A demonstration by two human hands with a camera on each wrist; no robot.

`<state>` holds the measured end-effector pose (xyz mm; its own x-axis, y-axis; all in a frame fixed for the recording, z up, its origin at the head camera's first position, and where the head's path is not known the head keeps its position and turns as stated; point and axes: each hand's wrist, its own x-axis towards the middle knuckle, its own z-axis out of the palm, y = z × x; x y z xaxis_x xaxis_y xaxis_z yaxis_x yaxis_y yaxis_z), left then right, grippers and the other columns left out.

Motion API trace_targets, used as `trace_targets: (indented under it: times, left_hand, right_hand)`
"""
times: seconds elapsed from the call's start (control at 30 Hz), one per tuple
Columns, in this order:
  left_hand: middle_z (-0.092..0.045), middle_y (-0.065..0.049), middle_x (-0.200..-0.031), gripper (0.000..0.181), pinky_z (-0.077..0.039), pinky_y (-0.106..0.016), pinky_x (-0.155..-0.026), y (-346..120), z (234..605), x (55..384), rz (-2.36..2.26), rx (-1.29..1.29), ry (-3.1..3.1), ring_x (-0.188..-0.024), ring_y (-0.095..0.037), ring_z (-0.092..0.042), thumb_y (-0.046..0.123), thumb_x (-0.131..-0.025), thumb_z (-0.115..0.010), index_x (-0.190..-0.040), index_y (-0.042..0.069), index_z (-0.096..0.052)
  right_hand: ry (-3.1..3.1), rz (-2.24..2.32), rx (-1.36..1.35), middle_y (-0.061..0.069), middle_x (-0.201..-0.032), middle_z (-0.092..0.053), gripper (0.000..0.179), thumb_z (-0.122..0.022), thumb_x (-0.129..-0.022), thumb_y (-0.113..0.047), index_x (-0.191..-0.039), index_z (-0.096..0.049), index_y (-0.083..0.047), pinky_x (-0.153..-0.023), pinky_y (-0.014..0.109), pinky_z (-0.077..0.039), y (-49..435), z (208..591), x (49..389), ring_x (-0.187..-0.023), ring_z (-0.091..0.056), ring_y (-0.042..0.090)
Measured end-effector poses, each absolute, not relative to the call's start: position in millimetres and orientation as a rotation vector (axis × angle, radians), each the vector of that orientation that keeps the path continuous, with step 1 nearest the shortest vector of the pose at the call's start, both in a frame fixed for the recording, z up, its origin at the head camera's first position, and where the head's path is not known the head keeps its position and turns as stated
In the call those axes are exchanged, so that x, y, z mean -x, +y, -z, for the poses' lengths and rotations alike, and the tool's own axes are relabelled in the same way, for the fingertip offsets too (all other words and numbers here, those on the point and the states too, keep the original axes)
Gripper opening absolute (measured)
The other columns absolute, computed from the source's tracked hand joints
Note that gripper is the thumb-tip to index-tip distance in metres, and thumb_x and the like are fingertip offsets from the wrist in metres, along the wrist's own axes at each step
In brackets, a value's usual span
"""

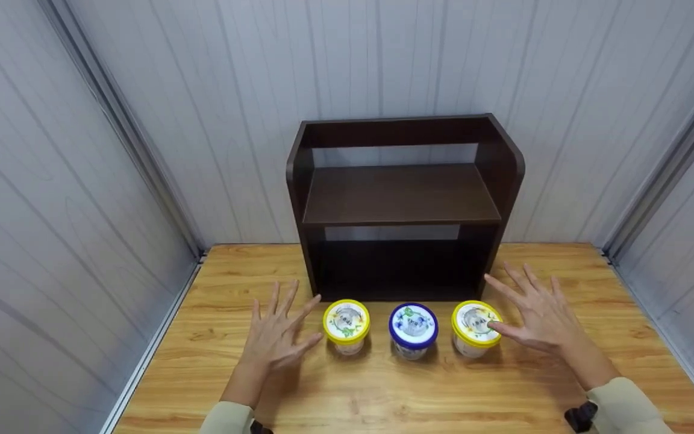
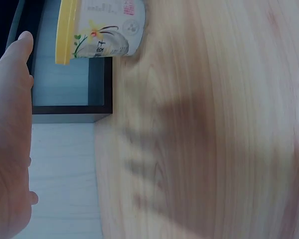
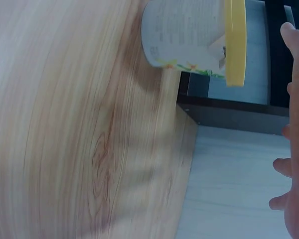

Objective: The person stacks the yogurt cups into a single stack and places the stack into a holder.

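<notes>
Three lidded paper tubs stand upright in a row on the wooden table. The left tub (image 1: 347, 322) and the right tub (image 1: 475, 322) have yellow-rimmed lids; the middle tub (image 1: 413, 325) has a blue-rimmed one. Fingers spread, my left hand (image 1: 275, 337) hovers just left of the left tub, holding nothing. My right hand (image 1: 537, 319) is spread too, its thumb overlapping the right tub's lid in the head view. Flower prints show on the left tub's side (image 2: 107, 30) in the left wrist view, and on the right tub (image 3: 189, 40) in the right wrist view.
A dark brown two-tier shelf (image 1: 404, 193) stands right behind the tubs, its bare middle board facing me. Pale panelled walls (image 1: 250, 90) enclose the wooden table (image 1: 371, 398) at the back and both sides.
</notes>
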<state>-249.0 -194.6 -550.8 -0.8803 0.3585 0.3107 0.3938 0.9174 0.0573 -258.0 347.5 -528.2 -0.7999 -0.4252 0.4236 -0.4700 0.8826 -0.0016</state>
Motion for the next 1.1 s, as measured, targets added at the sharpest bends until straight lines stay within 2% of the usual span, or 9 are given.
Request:
trace_targets:
  times: [0.33, 0.57, 0.8, 0.97, 1.1]
  left_hand:
    - [-0.024, -0.006, -0.167, 0.073, -0.024, -0.079, -0.106, -183.7, 564.2, 255.4, 0.282, 0.567, -2.728, -0.15, -0.044, -0.02, 0.076, -0.091, -0.046, -0.156, 0.044, -0.035]
    - [-0.018, -0.004, -0.169, 0.074, -0.018, -0.078, -0.109, -173.3, 568.7, 256.5, 0.507, 0.545, -2.772, -0.152, -0.042, -0.013, 0.072, -0.093, -0.047, -0.158, 0.042, -0.03]
    - [-0.021, -0.006, -0.168, 0.072, -0.019, -0.078, -0.108, -162.7, 573.6, 258.5, 0.749, 0.561, -2.719, -0.153, -0.04, -0.012, 0.062, -0.094, -0.054, -0.158, 0.038, -0.032]
    - [-0.025, -0.009, -0.166, 0.075, -0.022, -0.079, -0.106, -156.8, 580.1, 257.3, 0.889, 0.566, -2.66, -0.151, -0.043, -0.016, 0.058, -0.092, -0.06, -0.158, 0.037, -0.033]
    - [-0.027, -0.011, -0.165, 0.078, -0.023, -0.078, -0.107, -152.9, 584.0, 255.1, 1.081, 0.554, -2.613, -0.149, -0.046, -0.02, 0.056, -0.09, -0.065, -0.158, 0.036, -0.033]
  right_hand:
    - [-2.639, -0.221, -0.626, 0.014, -0.159, -0.036, 0.09, -0.071, -0.075, -0.073, -0.153, -0.044, -0.037, -0.099, 0.086, -0.02, 334.8, 536.4, 254.7, -0.141, -0.033, 0.054]
    - [-2.662, -0.288, -0.623, 0.015, -0.16, -0.035, 0.088, -0.071, -0.078, -0.07, -0.154, -0.042, -0.036, -0.099, 0.086, -0.019, 326.9, 541.3, 253.3, -0.142, -0.032, 0.054]
    - [-2.677, -0.351, -0.615, 0.015, -0.161, -0.034, 0.087, -0.072, -0.08, -0.067, -0.154, -0.042, -0.034, -0.1, 0.085, -0.021, 323.5, 544.3, 252.2, -0.142, -0.031, 0.053]
    - [-2.657, -0.473, -0.622, 0.016, -0.16, -0.035, 0.084, -0.075, -0.082, -0.058, -0.155, -0.043, -0.031, -0.101, 0.081, -0.027, 320.7, 551.6, 249.0, -0.141, -0.031, 0.055]
    - [-2.631, -0.641, -0.61, 0.016, -0.159, -0.037, 0.081, -0.077, -0.084, -0.049, -0.155, -0.043, -0.03, -0.09, 0.076, -0.043, 316.9, 561.3, 244.4, -0.136, -0.039, 0.055]
